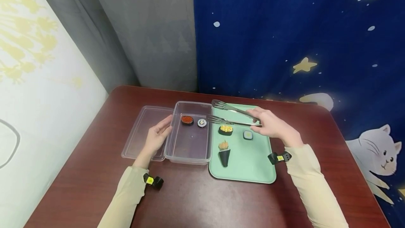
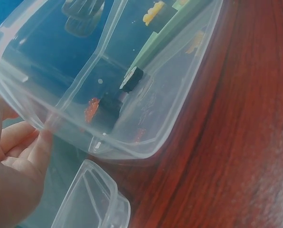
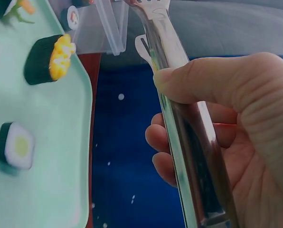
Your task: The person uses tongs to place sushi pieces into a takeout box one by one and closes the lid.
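Note:
My right hand (image 1: 273, 124) grips metal tongs (image 3: 172, 85), thumb on one arm and fingers curled on the other side. In the head view the tong arms are spread, empty between, their slotted ends reaching over the tray's far left corner and the container's right rim. The fingers of my left hand (image 1: 155, 137) lie extended against the left wall of a clear plastic container (image 1: 190, 159). Inside it, toward the back, sit a red-roe sushi piece (image 1: 187, 120) and a small round sushi roll (image 1: 201, 123).
A mint-green tray (image 1: 246, 171) adjoins the container on the right. On it are a corn-topped sushi piece (image 1: 225, 130), a white-and-green roll (image 1: 248, 135) and a dark cone-shaped hand roll (image 1: 224, 157). A clear lid (image 1: 139, 134) lies left of the container on the brown table (image 1: 190, 200).

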{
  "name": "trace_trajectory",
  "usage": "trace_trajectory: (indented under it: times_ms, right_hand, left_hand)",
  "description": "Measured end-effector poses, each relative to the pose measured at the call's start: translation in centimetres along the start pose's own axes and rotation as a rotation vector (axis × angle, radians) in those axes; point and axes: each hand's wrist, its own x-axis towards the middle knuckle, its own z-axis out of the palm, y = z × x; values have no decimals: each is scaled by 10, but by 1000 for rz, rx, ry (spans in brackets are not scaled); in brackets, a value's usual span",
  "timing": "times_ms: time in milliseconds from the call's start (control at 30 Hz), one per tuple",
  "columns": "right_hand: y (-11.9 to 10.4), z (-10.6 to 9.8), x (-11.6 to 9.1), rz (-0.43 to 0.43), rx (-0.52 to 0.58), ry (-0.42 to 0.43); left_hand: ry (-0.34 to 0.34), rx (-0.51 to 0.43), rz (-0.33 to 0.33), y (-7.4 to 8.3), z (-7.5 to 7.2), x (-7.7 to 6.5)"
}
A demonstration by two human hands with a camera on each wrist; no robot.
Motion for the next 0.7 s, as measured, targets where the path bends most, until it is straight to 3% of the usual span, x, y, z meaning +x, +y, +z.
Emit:
trace_trajectory:
  times_ms: [333, 700]
  right_hand:
    - [15, 14, -37, 57, 69, 23]
    - [27, 34, -53, 67, 118, 16]
  left_hand:
    - [2, -4, 10, 1, 1, -1]
    - [-1, -4, 7, 0, 0, 0]
